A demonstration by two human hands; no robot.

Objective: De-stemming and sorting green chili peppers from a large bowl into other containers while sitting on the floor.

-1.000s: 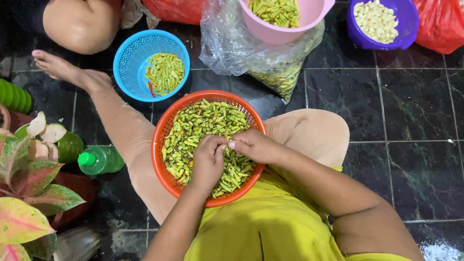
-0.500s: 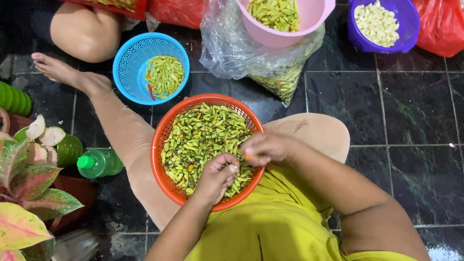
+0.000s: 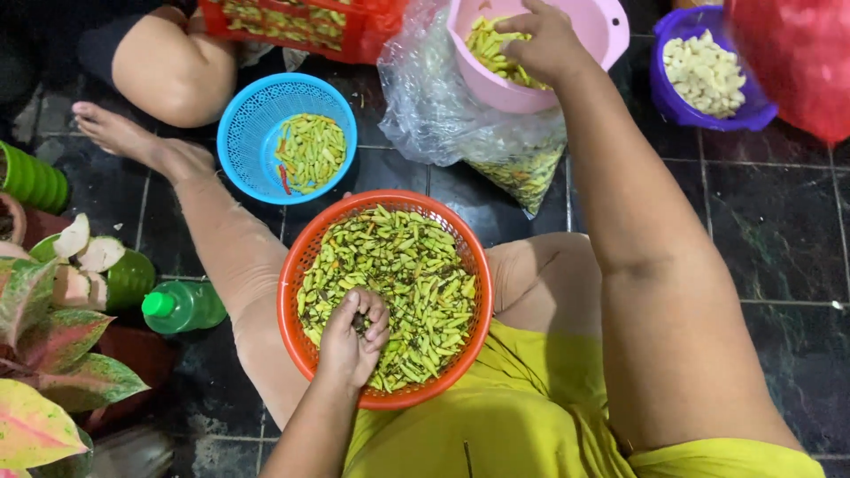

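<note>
An orange basket full of small green chilies rests on my lap. My left hand lies in the basket with its fingers curled on some chilies. My right hand reaches far forward over a pink tub of green chilies, its fingers closed over them at the tub's rim. Whether it holds a chili is hidden under the fingers.
A blue basket with a few chilies stands ahead on the dark tiles. A plastic bag of chilies lies under the pink tub. A purple bowl of garlic cloves, a red crate, another person's knee, a green bottle and potted leaves surround me.
My right hand left the orange basket and stretched forward to the pink tub. My left hand sank deeper into the chilies.
</note>
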